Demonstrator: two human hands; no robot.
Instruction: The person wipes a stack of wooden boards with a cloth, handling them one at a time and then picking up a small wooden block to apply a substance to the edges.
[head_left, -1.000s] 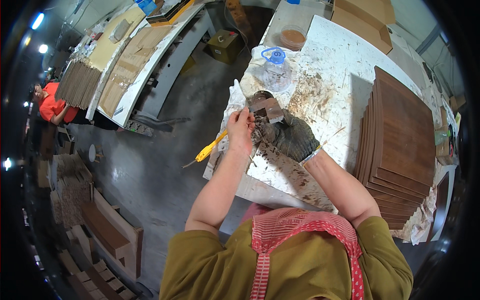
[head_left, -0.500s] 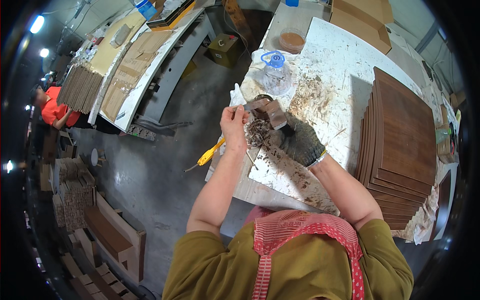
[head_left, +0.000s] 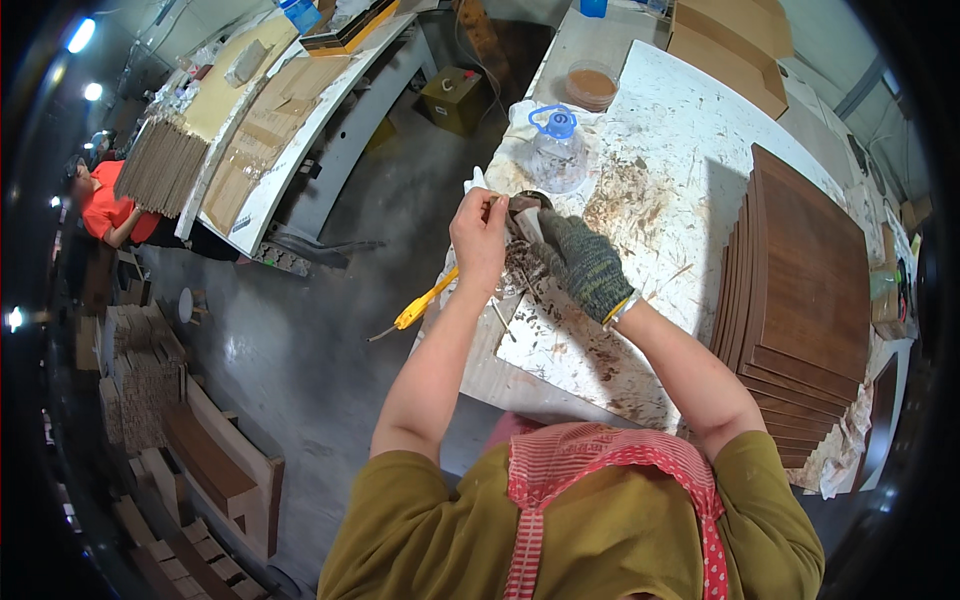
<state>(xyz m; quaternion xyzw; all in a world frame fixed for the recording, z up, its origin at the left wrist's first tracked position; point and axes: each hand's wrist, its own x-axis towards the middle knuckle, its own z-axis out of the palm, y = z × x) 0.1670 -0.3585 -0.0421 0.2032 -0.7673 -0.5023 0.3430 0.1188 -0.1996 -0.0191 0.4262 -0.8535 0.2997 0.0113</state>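
My bare left hand [head_left: 480, 240] is closed around the edge of a small dark, dirt-crusted piece [head_left: 522, 212] held over the left edge of the white worktable [head_left: 700, 150]. My right hand [head_left: 575, 262], in a grey knit glove, grips the same piece from the right and presses a pale blade-like tool against it. Brown scrapings [head_left: 620, 195] lie on the tabletop just beyond my hands. A yellow-handled tool [head_left: 420, 310] juts out past the table's left edge below my left wrist.
A clear plastic jug with a blue cap [head_left: 555, 150] stands behind my hands. A stack of dark brown wooden panels [head_left: 800, 300] fills the table's right side. A brown-filled bowl [head_left: 592, 85] sits at the back. A person in orange [head_left: 105, 210] works far left by stacked boards.
Both hands and the dark piece have shifted slightly up and away from me along the table's left edge. The gloved hand has moved over the piece.
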